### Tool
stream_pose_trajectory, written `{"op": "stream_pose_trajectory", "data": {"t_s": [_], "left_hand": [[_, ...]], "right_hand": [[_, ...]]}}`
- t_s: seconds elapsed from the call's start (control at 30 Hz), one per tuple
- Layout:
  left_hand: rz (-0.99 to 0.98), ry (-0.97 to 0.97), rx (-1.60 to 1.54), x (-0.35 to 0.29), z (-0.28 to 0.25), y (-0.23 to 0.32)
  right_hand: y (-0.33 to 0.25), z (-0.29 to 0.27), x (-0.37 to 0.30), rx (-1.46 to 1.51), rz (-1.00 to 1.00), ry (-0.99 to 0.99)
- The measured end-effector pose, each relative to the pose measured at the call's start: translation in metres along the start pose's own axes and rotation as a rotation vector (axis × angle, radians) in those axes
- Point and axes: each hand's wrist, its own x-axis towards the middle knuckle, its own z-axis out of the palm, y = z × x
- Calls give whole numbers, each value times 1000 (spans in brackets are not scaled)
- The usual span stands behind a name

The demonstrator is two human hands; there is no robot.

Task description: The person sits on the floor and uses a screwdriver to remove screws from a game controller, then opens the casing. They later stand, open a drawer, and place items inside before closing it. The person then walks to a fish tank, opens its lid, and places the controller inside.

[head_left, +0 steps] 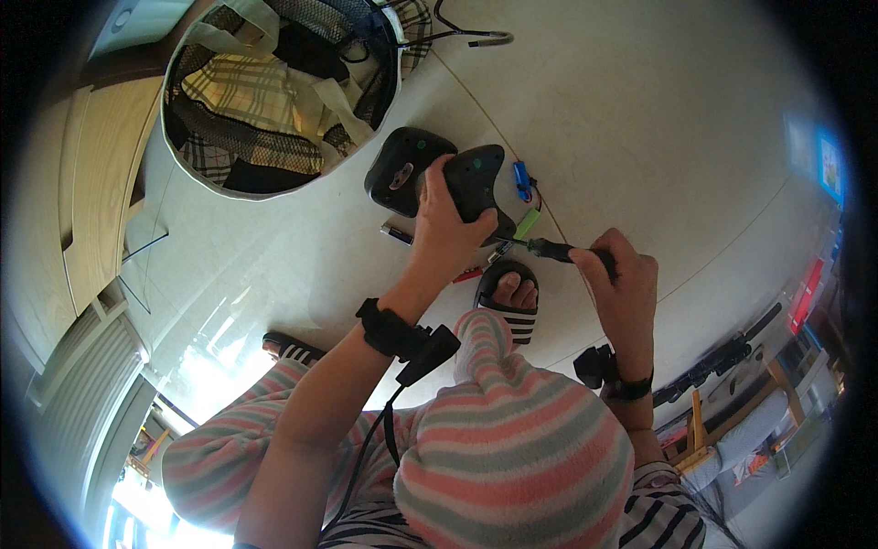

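My left hand (pixel 446 233) grips a black plastic two-lobed housing (pixel 477 176) close to the floor, with the thumb pressing near its lower edge. Small green round spots mark the housing's surface. In my right hand (pixel 624 279) is a screwdriver (pixel 551 250) with a dark handle, its shaft pointing left to the housing's lower right edge. Whether the tip sits in a screw cannot be made out. Beside the housing lie a small blue cylinder (pixel 522 181) with wires, a green strip (pixel 528 221), a dark-and-white stick (pixel 396 235) and a red piece (pixel 467 274).
A round mesh basket (pixel 265 195) with checked cloth stands at the upper left, near wooden drawers (pixel 110 183). A black hook (pixel 485 38) sticks out beside it. My sandalled foot (pixel 510 297) is just below the small parts on the tiled floor (pixel 677 137).
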Motion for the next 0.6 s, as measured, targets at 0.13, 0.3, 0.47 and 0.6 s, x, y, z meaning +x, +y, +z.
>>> {"op": "stream_pose_trajectory", "data": {"t_s": [0.13,0.3,0.47,0.6], "left_hand": [[1,-6,-35,-1,0,1],[-35,11,-92,3,-1,2],[-55,-21,-114,3,-2,-1],[11,-37,-59,2,1,-8]], "right_hand": [[3,9,6,38,-305,253],[-4,10,-1,298,-324,241],[-4,-3,6,93,-31,9],[-5,3,3,85,-345,217]]}}
